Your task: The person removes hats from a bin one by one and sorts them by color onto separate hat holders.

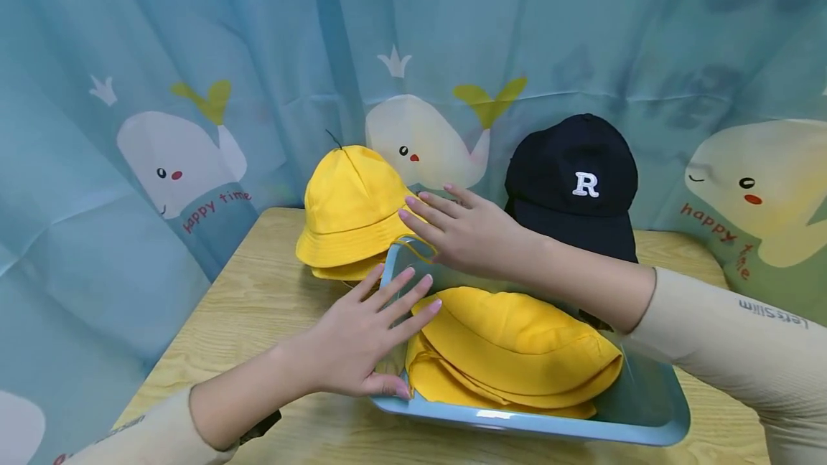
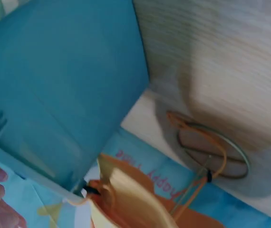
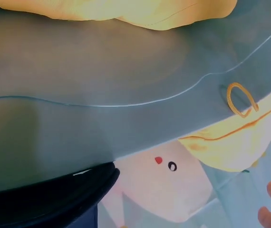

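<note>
Both of my hands are spread with straight fingers and hold nothing. My left hand [image 1: 362, 346] hovers at the left side of a light blue plastic bin [image 1: 675, 411], its thumb close to the near left corner. Yellow bucket hats [image 1: 523, 329] lie stacked and folded in that bin. My right hand [image 1: 481, 235] reaches across the bin's far side, fingertips overlapping the brim of an upright yellow bucket hat [image 1: 355, 199] on the table. More brims show beneath that hat. A thin yellow cord loop [image 3: 240, 99] hangs over the bin's rim beside it.
A black baseball cap [image 1: 571, 174] with a white letter R stands behind the bin at the right. The wooden table [image 1: 258, 307] ends against a blue curtain [image 1: 271, 34] printed with whales. Cords [image 2: 214, 152] dangle by the table in the left wrist view.
</note>
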`<state>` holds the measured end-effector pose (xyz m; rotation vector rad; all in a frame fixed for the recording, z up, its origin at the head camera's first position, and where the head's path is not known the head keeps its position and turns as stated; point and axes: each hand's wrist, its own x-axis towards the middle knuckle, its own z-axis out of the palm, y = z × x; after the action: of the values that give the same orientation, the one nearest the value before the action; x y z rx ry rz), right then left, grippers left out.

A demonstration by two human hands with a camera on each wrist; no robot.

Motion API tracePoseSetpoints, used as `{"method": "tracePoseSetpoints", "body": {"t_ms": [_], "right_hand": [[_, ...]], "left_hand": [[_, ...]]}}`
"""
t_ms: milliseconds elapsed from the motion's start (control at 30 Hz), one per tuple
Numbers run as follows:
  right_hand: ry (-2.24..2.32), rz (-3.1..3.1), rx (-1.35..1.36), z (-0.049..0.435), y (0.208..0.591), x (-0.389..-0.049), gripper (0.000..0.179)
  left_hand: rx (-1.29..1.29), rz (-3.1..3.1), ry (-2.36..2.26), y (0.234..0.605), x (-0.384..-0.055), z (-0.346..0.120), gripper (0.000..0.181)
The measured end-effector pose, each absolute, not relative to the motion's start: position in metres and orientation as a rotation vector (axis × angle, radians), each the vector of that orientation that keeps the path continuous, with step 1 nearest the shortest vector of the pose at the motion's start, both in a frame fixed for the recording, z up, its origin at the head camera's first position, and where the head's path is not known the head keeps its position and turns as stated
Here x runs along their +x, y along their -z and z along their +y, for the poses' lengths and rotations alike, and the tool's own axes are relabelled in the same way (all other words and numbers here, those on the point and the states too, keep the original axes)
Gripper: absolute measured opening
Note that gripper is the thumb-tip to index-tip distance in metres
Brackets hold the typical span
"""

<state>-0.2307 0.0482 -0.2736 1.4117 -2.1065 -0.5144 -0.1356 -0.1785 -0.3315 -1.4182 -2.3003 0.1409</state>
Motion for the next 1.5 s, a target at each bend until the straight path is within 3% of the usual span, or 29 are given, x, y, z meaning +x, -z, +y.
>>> {"method": "tracePoseSetpoints", "body": {"t_ms": [400,667,1167,1500], "right_hand": [[0.262,-2.242,1.717,0.065,0.272,-0.223,0.049],[0.076,-2.676,1.941,0.069,0.274,-0.225,0.050],[0.303,-3.552,1.443,0.063,0.307,-0.245,0.058],[0.051,-3.747,1.299,0.060,0.328,-0.259,0.062]], "left_hand": [[-1.555,-2.361,-0.187,0.339,-0.127,-0.163,0.089],[-1.636,-2.422,-0.228,0.345,-0.116,-0.157,0.097],[-1.615,-2.439,-0.180,0.350,-0.112,-0.156,0.097],[-1.629,-2.450,-0.139,0.348,-0.112,-0.156,0.099]]}}
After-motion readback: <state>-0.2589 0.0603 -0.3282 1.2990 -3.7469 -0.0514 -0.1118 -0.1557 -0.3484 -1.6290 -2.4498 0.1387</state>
